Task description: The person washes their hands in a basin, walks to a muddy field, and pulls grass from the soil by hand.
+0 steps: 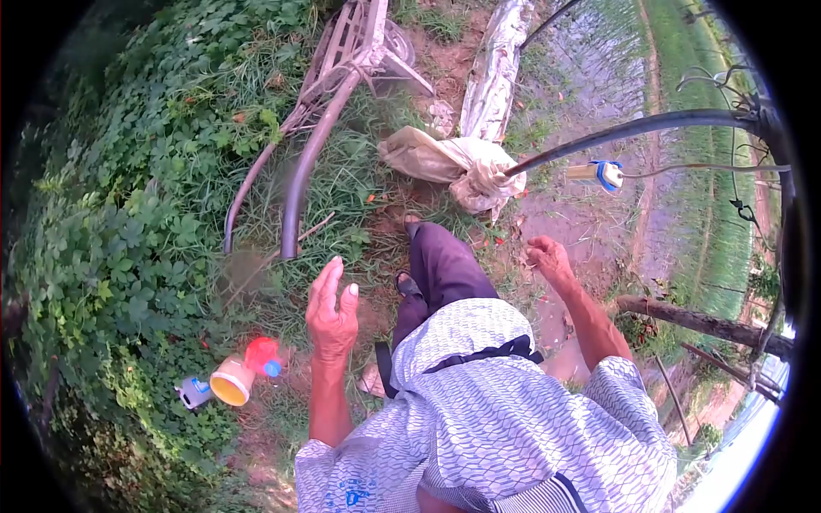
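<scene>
My left hand (331, 316) is raised over the grass with its fingers stretched up and the thumb apart, holding nothing. The curved metal handles of a cart (318, 145) are above it, not touched. My right hand (550, 261) is held out with bent fingers; whether anything small lies between them is too small to tell. A pale cloth sack (483, 175), bunched and tied, lies on the ground above and to the left of that hand. Farther up and to the right hangs a cream and blue object (605, 175).
A yellow-lined container (231, 382), a red item (262, 353) and a grey-blue container (194, 392) are at the lower left by leafy plants. A dark curved pole (633, 134) crosses the upper right. A wooden pole (693, 325) is at right, beside muddy, wet ground.
</scene>
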